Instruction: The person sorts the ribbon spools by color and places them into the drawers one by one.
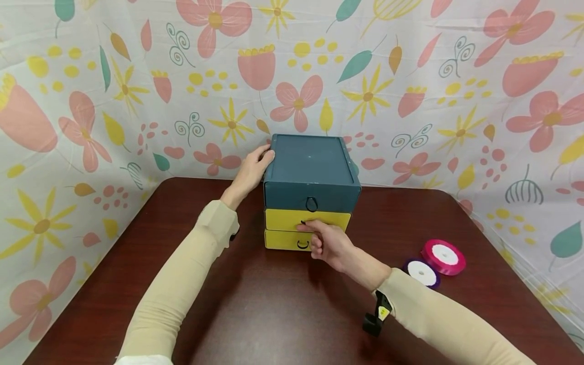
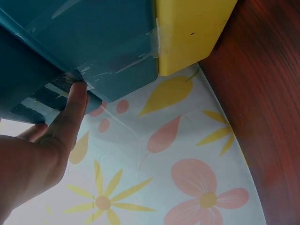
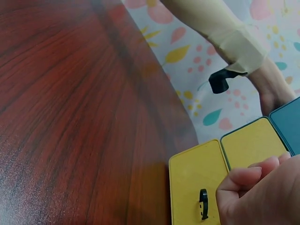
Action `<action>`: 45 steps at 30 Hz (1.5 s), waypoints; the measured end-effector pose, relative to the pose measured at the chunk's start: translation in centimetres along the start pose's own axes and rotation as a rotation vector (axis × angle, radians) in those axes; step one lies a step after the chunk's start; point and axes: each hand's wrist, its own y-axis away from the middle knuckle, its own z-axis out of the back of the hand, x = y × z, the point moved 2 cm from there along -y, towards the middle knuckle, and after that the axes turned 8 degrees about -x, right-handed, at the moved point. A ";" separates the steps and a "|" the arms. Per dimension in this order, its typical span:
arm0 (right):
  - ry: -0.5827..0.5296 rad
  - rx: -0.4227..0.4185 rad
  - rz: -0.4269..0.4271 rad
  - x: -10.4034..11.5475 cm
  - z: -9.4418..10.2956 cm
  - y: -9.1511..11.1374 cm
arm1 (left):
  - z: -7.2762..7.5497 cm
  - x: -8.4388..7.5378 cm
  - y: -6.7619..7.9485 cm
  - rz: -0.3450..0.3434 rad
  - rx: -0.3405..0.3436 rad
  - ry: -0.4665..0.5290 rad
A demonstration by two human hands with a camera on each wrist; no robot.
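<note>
A small three-drawer box (image 1: 310, 159) stands on the table, with a dark blue top drawer (image 1: 292, 196) and two yellow drawers below. At its left side, my left hand (image 1: 250, 170) rests against the blue wall near the top, and the left wrist view shows a fingertip (image 2: 78, 89) pressed to that wall. In front, my right hand (image 1: 332, 244) pinches the black ring pull of the middle drawer (image 1: 278, 219) between thumb and index finger, the other fingers curled. The bottom drawer's ring pull (image 3: 203, 204) shows beside the right hand, untouched.
To the right lie two ribbon rolls, one pink (image 1: 444, 257) and one purple (image 1: 422, 272), side by side near my right forearm. A flower-patterned curtain (image 1: 392, 111) hangs close behind the dark brown table (image 1: 274, 314).
</note>
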 end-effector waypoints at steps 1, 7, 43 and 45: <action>-0.005 -0.012 -0.002 0.0 0.0 0.0 | 0.0 0.0 0.0 0.002 0.001 -0.001; -0.019 -0.045 -0.006 -0.1 -0.1 0.1 | 0.0 0.0 0.1 0.009 0.002 -0.002; -0.028 -0.077 0.019 -0.6 -0.3 0.8 | 0.1 -0.2 0.0 0.003 -0.011 -0.035; -0.026 -0.074 0.020 -0.6 -0.3 0.8 | 0.1 -0.2 0.0 0.001 -0.014 -0.035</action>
